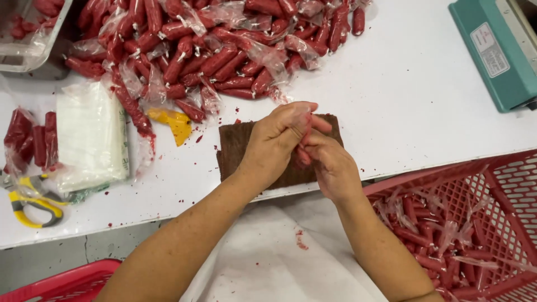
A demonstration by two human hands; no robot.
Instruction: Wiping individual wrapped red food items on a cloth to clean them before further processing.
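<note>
A small red sausage [305,146] is held between both hands above the near edge of the white worktop [425,112], over a brown cloth [238,146]. The left hand [275,140] is curled round its upper end, the fingers closed on it together with a wisp of clear wrapping; the right hand [331,166] is pinched shut on the lower end.

A slip is judged the likeliest fault: the sausage looks greasy, and red smears are seen on the white cloth [268,251] below, so a loose pinch could let it drop there rather than into the red basket [503,184] at the right, where sausages and empty wrappers lie. If the two ends are pulled too hard, the sausage could be torn. Scraps of film could also be left clinging to it.

Far on the worktop a pile of wrapped sausages [212,50] is heaped, close enough that it could be nudged by an elbow. Yellow-handled scissors [31,204] lie at the near left, well apart.
</note>
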